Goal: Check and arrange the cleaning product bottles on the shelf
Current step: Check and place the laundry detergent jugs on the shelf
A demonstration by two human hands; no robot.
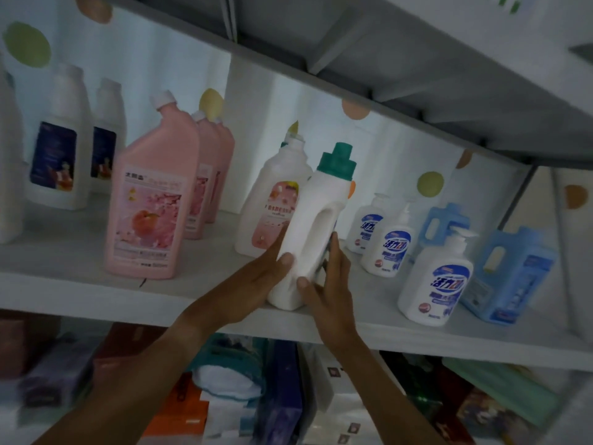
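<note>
Head view: both hands hold a white bottle w/ green cap, tilted, its base at the front edge of the shelf. Left hand fingers wrap its left side; right hand fingers curl on the right side. Peach-label bottle just behind, pump bottle to the right, some free shelf between.

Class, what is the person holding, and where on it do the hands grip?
Both the left hand and right hand grip the green-capped white bottle around its lower body.
</note>
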